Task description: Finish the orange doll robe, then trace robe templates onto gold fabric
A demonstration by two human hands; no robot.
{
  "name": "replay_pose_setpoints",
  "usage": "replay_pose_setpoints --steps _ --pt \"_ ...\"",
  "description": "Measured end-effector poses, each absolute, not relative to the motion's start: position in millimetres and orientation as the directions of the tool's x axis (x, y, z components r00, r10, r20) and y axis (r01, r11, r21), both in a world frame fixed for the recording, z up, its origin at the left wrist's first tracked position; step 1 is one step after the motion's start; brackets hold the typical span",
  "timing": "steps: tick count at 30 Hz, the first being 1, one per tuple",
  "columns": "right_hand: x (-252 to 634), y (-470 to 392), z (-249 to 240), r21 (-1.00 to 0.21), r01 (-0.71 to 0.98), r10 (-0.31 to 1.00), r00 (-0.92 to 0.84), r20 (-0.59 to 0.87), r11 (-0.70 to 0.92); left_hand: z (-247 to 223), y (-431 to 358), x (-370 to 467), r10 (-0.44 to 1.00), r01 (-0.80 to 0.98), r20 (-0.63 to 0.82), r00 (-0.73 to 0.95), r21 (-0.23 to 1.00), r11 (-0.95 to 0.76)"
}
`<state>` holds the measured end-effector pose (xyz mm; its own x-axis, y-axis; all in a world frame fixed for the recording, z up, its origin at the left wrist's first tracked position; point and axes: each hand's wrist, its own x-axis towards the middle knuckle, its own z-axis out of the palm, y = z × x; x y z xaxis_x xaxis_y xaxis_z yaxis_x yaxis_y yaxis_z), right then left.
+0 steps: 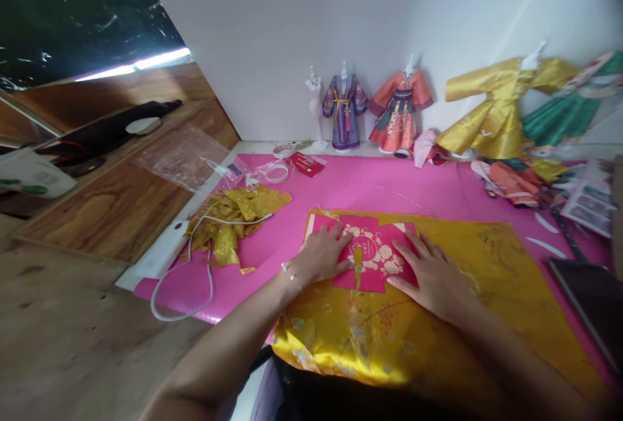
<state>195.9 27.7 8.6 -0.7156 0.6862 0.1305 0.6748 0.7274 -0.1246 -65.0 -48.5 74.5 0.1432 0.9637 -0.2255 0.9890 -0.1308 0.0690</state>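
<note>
A red paper pattern piece [377,249] with pale flower print and a slot cut up from its lower edge lies flat on yellow brocade fabric [360,336]. My left hand [324,253] rests on the left part of the paper, fingers stretched out over it. On the paper's right side lies my right hand [431,272], its fingers spread and its palm over the fabric. Neither hand grips anything. Part of the paper's left side is hidden under my left hand. The fabric hangs over the table's front edge toward me.
Yellow fabric scraps [226,213] and a white cable [156,301] lie left on the pink mat [263,249]. Tape rolls [276,173] and a red packet [308,164] sit behind. Small dressed mannequins, including a purple robe [344,113], line the wall. A dark tablet-like slab [591,311] lies right.
</note>
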Motion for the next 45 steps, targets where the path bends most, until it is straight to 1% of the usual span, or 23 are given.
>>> replay_pose_setpoints --steps 5,13,19,22,25,31,38,41,45 --pt "197.1 27.5 6.6 -0.116 0.677 0.687 -0.713 0.140 0.727 76.1 -51.3 -70.5 0.957 0.984 -0.235 0.171 0.090 -0.154" --pt "196.7 26.6 7.1 -0.101 0.682 0.689 -0.712 0.135 0.724 75.6 -47.0 -74.4 0.945 0.979 -0.257 0.203 0.079 -0.189" --pt "194.5 26.8 15.0 -0.140 0.683 0.697 -0.709 0.107 0.716 72.9 -37.0 -75.6 0.934 0.973 -0.276 0.228 0.091 -0.211" --pt "192.8 28.0 20.0 -0.150 0.679 0.694 -0.714 0.094 0.719 75.9 -33.5 -73.5 0.931 0.975 -0.293 0.220 0.103 -0.198" --pt "190.9 29.8 23.7 -0.132 0.679 0.691 -0.717 0.087 0.722 80.4 -32.2 -70.3 0.927 0.975 -0.309 0.213 0.124 -0.183" --pt "188.1 35.7 32.8 -0.115 0.642 0.652 -0.750 0.112 0.758 78.5 -33.1 -61.2 0.928 0.973 -0.315 0.198 0.175 -0.148" --pt "183.4 45.3 45.1 -0.100 0.605 0.613 -0.784 0.097 0.790 66.1 -41.7 -46.6 0.956 0.989 -0.278 0.094 0.135 -0.057" --pt "182.0 48.0 41.0 -0.084 0.617 0.622 -0.777 0.098 0.783 61.8 -45.1 -45.3 0.959 0.989 -0.273 0.081 0.138 -0.045" --pt "183.1 49.4 30.6 -0.095 0.621 0.628 -0.769 0.123 0.778 59.0 -47.7 -46.1 0.961 0.988 -0.264 0.075 0.149 -0.036"
